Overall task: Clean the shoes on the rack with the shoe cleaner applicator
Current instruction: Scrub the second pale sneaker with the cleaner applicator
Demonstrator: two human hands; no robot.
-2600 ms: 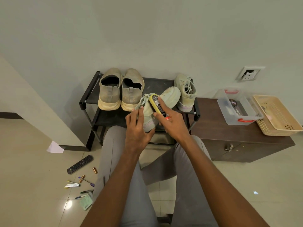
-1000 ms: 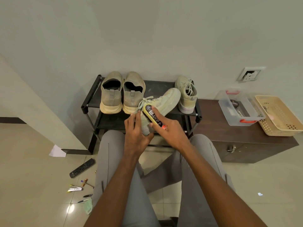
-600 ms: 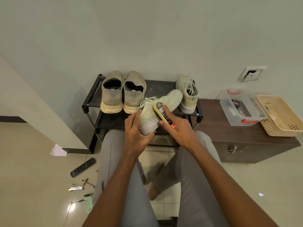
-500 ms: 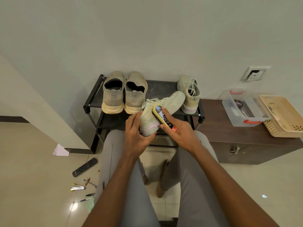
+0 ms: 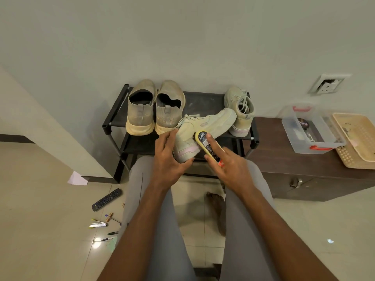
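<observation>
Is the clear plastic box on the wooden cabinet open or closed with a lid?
Open. The clear plastic box shows no lid on top, and a round black tin lies uncovered inside it.

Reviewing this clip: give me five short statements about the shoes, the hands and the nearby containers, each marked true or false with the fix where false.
1. The left hand grips the heel end of a laced sneaker. True.
2. The right hand holds a shoe cleaner applicator against that sneaker's side. True.
3. Four shoes stand on the shoe rack. False: three stand there, a slip-on pair and one laced shoe.
4. The clear plastic box sits on the floor. False: it is on the dark cabinet.
5. A remote control lies on the floor. True.
</observation>
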